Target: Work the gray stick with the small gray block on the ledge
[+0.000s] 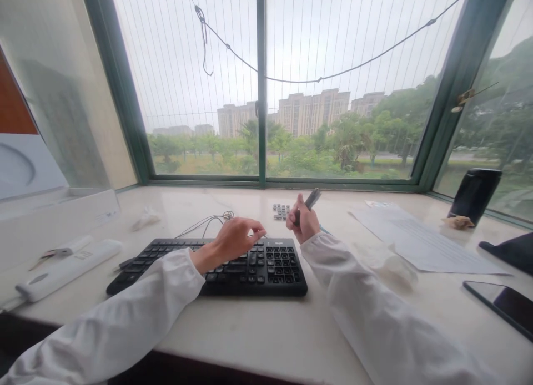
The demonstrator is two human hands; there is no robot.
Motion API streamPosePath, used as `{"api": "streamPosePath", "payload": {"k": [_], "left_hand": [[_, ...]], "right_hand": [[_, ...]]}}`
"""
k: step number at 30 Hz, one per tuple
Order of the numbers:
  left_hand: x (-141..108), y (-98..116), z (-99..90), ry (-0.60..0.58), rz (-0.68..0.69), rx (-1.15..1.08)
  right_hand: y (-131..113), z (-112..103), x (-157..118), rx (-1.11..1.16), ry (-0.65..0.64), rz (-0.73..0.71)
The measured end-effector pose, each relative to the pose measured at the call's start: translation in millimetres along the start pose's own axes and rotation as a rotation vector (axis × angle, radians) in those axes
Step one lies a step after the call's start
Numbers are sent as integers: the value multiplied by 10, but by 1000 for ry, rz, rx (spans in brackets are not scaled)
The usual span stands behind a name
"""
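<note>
A black keyboard [254,288] lies on the white sill; the number pad [284,264] at its right end shows bare sockets without keycaps. Over the keyboard's upper right part is my left hand [233,236], thumb and forefinger pinched together. Whatever is between those fingertips, if anything, is too small to make out. My right hand [306,221], raised just beyond the keyboard's right end, is closed around a dark brush-like tool [313,198] whose greyish end points up and right. Loose keycaps [281,211] lie in rows behind the keyboard, left of my right hand.
On the left are a white power strip [70,269], an open white box [58,213] and crumpled tissue [145,218]. To the right lie a printed sheet [420,238], a clear plastic bag [385,266], a phone [506,302] and an upright black object [475,195]. Windows [261,124] rise behind.
</note>
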State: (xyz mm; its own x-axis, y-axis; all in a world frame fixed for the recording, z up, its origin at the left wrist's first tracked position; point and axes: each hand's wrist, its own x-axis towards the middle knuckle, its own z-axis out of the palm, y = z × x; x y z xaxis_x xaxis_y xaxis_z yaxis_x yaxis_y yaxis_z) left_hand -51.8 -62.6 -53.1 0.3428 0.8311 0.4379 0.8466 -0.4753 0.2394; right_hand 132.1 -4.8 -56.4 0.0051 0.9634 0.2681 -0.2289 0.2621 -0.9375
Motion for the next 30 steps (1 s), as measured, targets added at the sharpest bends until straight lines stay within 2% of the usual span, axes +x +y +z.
{"api": "streamPosePath", "payload": {"k": [3, 8, 11, 14, 20, 24, 27, 30], "left_hand": [[-57, 34, 38, -11, 3, -190], [-111, 123, 31, -185, -55, -522], [-122, 119, 39, -193, -75, -599], [-111, 73, 62, -162, -68, -613], [-80, 3, 112, -86, -24, -612], [-88, 18, 112, -87, 1, -605], [-130, 41, 87, -112, 25, -494], [-184, 60, 63, -105, 96, -297]], "right_hand": [[-42, 82, -61, 259, -79, 0], [-41, 177, -183, 489, -188, 59], [-28, 223, -251, 583, -262, 94], [-18, 251, -302, 546, -288, 119], [7, 232, -303, 472, -239, 167], [0, 237, -307, 444, -235, 199], [-24, 262, -340, 465, -225, 176], [-53, 272, -371, 493, -135, 173]]}}
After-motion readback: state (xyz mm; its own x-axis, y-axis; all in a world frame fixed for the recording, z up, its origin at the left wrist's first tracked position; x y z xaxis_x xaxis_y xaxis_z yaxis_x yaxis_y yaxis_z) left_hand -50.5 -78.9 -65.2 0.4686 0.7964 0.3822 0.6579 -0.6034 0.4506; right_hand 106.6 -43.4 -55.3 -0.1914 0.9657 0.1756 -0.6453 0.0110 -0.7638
